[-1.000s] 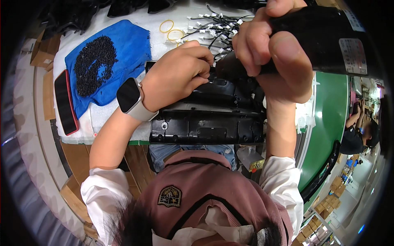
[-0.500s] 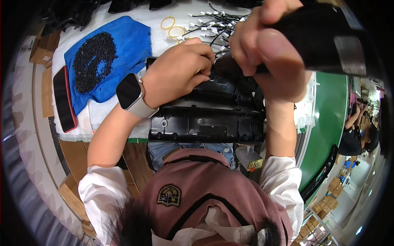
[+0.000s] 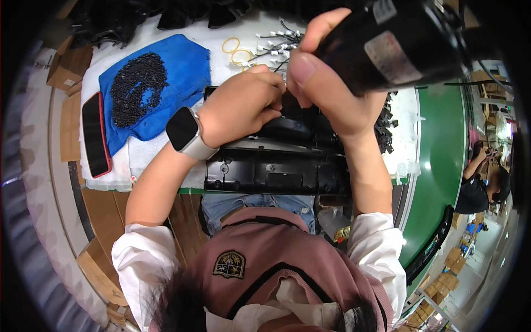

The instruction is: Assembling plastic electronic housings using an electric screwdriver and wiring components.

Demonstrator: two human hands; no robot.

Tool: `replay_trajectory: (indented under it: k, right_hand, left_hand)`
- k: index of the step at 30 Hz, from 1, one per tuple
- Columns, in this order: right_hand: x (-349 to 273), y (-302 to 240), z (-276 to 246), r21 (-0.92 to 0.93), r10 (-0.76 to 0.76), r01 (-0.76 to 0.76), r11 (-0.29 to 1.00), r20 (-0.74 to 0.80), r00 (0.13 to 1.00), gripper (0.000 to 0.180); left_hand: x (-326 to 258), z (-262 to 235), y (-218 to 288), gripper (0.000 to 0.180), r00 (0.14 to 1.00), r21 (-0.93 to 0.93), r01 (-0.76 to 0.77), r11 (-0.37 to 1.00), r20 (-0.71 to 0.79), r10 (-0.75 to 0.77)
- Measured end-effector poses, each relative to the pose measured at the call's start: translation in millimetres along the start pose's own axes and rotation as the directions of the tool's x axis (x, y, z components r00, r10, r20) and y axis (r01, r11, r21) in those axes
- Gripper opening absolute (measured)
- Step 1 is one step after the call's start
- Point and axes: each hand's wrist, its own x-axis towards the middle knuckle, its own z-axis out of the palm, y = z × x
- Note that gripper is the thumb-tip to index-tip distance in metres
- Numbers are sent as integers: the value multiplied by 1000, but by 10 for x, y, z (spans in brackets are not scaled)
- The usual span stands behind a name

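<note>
A long black plastic panel [image 3: 276, 171] lies across the front edge of the white worktop. My left hand [image 3: 240, 105], a smartwatch [image 3: 185, 133] on its wrist, rests curled on the panel's upper middle, fingers pressed down on it. My right hand [image 3: 332, 91] is raised close to the camera and grips a black cylindrical power tool [image 3: 392, 41] with a label on its side. Whatever the left fingertips pinch is hidden.
A blue cloth [image 3: 149, 94] carries a pile of small black screws [image 3: 135, 88] at the left. A phone in a red case [image 3: 95, 135] lies beside it. Yellow rubber bands [image 3: 238, 50] and white-tipped wires [image 3: 274, 44] sit behind. A green conveyor [image 3: 440, 160] runs at right, another person [image 3: 481, 188] beyond it.
My right hand has lifted the black tool higher and nearer the camera. My left hand has stayed on the panel.
</note>
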Motion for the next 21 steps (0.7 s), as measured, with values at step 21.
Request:
replay_trajectory:
  k: [21]
  right_hand:
    - [-62, -202, -351, 463, -10, 45, 885, -77, 997, 35]
  left_hand:
    - [-706, -944, -372, 12, 675, 420, 720, 553, -611, -414]
